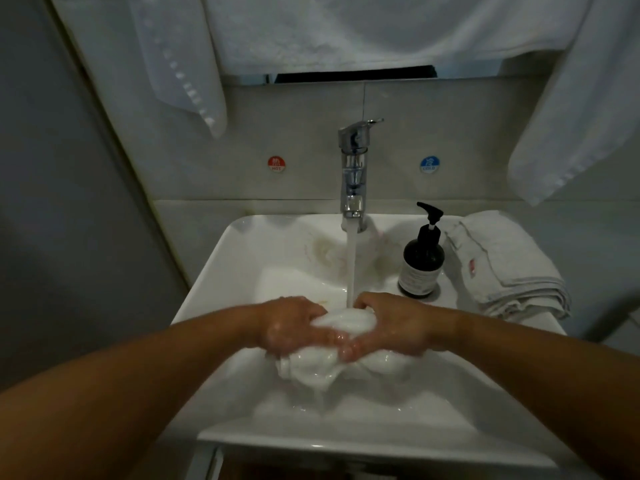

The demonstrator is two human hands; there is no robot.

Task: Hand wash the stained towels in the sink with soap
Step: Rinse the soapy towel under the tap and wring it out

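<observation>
We grip a wet white towel (327,362) with our left hand (294,323) and right hand (394,323), fingers curled round it. It hangs bunched over the sink (221,268), under the faucet (353,168) stream, near the soap bottle (420,261).

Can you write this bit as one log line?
left hand: grips wet towel; right hand: grips towel; tap: running onto towel; soap bottle: stands on sink
</observation>
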